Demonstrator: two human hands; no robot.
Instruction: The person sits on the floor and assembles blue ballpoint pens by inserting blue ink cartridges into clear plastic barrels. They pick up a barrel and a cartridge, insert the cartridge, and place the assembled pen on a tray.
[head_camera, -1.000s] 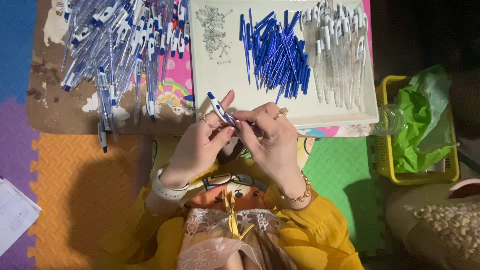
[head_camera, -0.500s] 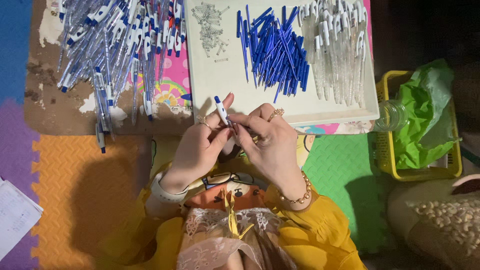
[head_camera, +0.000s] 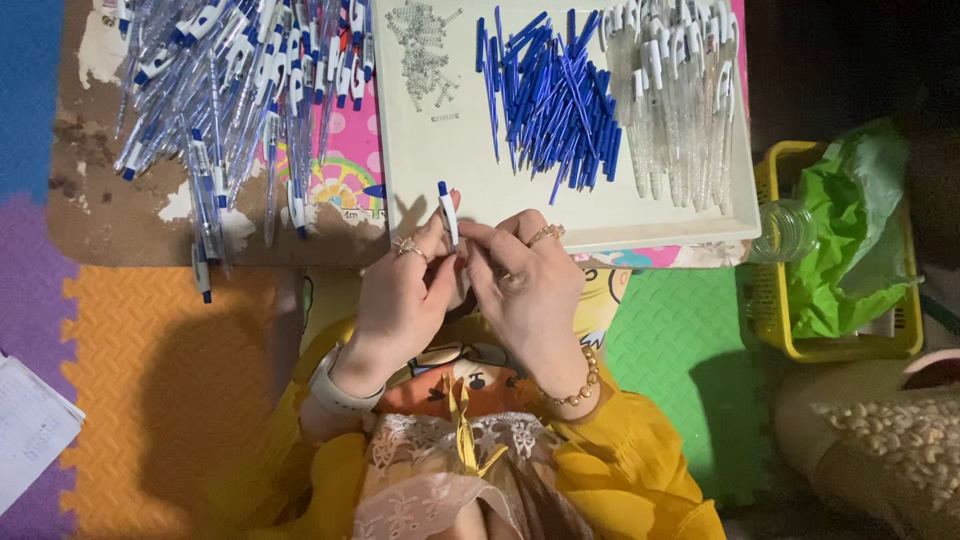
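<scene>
Fingers (head_camera: 437, 243) of both hands were clamped on one white pen with a blue tip (head_camera: 447, 210), held upright.

The left hand (head_camera: 400, 295) and right hand (head_camera: 530, 290) met at the near edge of the white tray (head_camera: 480, 200). On the tray lay small metal springs (head_camera: 420, 55), blue refills (head_camera: 555, 100) and clear barrels (head_camera: 680, 90). Assembled pens (head_camera: 240, 90) lay heaped to the left; a yellow basket (head_camera: 770, 300) stood to the right.

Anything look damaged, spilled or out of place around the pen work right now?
The brown board under the finished pens is worn, with pale patches where its surface has peeled. A few pens hang over its near edge. On the tray, springs, blue refills and clear barrels lie in separate heaps. Both hands grip one pen.
</scene>
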